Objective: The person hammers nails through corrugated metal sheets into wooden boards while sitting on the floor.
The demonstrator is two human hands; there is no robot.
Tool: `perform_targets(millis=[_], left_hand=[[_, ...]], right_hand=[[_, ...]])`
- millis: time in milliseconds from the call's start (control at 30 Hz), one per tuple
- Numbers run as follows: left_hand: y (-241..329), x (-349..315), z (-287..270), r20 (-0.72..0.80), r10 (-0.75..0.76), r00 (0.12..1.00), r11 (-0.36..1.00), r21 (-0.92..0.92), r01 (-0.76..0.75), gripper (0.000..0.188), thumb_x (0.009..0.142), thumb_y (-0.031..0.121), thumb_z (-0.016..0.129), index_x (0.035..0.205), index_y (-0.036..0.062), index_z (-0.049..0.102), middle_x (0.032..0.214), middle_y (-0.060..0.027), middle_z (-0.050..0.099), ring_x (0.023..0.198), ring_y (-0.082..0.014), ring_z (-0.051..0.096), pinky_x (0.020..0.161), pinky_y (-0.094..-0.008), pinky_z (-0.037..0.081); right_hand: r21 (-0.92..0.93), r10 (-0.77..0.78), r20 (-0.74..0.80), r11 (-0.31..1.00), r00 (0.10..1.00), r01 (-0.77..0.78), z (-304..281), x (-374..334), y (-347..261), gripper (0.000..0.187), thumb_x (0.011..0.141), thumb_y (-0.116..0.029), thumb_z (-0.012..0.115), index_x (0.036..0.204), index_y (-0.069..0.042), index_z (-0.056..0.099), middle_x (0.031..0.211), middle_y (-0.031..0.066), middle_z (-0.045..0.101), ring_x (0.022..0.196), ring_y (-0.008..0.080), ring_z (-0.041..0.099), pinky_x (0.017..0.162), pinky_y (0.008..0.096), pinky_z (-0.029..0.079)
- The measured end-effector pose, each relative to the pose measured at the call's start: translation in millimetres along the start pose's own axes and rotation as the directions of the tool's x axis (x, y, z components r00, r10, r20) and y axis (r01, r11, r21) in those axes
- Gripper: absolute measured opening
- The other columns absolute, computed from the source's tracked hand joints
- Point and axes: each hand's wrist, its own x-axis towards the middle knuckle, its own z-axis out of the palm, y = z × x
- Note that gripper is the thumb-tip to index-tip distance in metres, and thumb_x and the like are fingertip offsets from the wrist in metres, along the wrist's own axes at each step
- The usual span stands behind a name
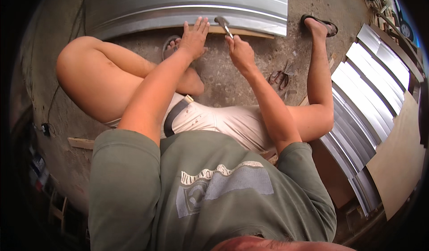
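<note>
My right hand [241, 52] is wrapped round the handle of a hammer [223, 24], whose dark head points up and to the left near the edge of a ribbed metal sheet [178, 3]. To its left, my left hand [195, 39] lies with fingers stretched out, the fingertips on the near edge of the sheet. A thin wooden strip [250, 32] shows along that edge, under the metal. Whether the hammer head touches the sheet I cannot tell.
Dark-handled scissors [279, 78] lie on the concrete floor right of my right forearm. Further right are several ribbed metal sheets [357, 112] and a tan board [400, 155]. A short piece of wood [81, 143] lies at left, near a cable [50, 103]. My sandalled feet flank the work.
</note>
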Motion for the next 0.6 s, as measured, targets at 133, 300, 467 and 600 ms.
perform_targets(millis=[133, 300, 467, 600], left_hand=[[2, -1, 4, -0.037, -0.001, 0.999, 1.000, -0.024, 0.000, 0.099, 0.080, 0.044, 0.078, 0.158, 0.0084, 0.027, 0.167, -0.0069, 0.019, 0.155, -0.0246, 0.016, 0.117, -0.0635, 0.026], [-2, 5, -2, -0.038, 0.002, 0.999, 1.000, -0.006, -0.002, 0.098, 0.081, 0.043, 0.078, 0.158, 0.0084, 0.027, 0.168, -0.0066, 0.018, 0.155, -0.0245, 0.016, 0.115, -0.0649, 0.027], [2, 12, 0, -0.053, 0.016, 0.998, 0.999, -0.051, -0.019, 0.100, 0.080, 0.043, 0.079, 0.158, 0.0082, 0.027, 0.168, -0.0064, 0.018, 0.155, -0.0244, 0.016, 0.114, -0.0652, 0.028], [-7, 2, 6, -0.073, -0.016, 0.997, 0.999, -0.046, 0.013, 0.101, 0.079, 0.043, 0.079, 0.158, 0.0081, 0.026, 0.168, -0.0062, 0.017, 0.155, -0.0242, 0.016, 0.114, -0.0661, 0.029]], right_hand=[[0.027, -0.003, -0.029, 1.000, 1.000, 0.004, 1, 0, 5, 0.048, 0.106, -0.046, 0.043, 0.091, -0.002, 0.057, 0.073, 0.0246, 0.066, 0.075, 0.0493, 0.066, 0.067, 0.0580, 0.050], [0.090, 0.018, -0.051, 0.996, 0.999, -0.013, -12, 8, 10, 0.047, 0.106, -0.045, 0.043, 0.092, -0.003, 0.057, 0.075, 0.0243, 0.067, 0.078, 0.0491, 0.066, 0.067, 0.0577, 0.049], [-0.093, 0.047, -0.016, 0.995, 0.999, -0.048, 8, 4, 41, 0.044, 0.106, -0.044, 0.043, 0.094, -0.003, 0.055, 0.073, 0.0236, 0.066, 0.075, 0.0480, 0.065, 0.065, 0.0575, 0.047], [0.105, -0.033, -0.093, 0.994, 0.995, 0.043, -21, 0, 2, 0.047, 0.106, -0.046, 0.043, 0.092, -0.003, 0.056, 0.074, 0.0250, 0.066, 0.076, 0.0498, 0.065, 0.067, 0.0583, 0.050]])
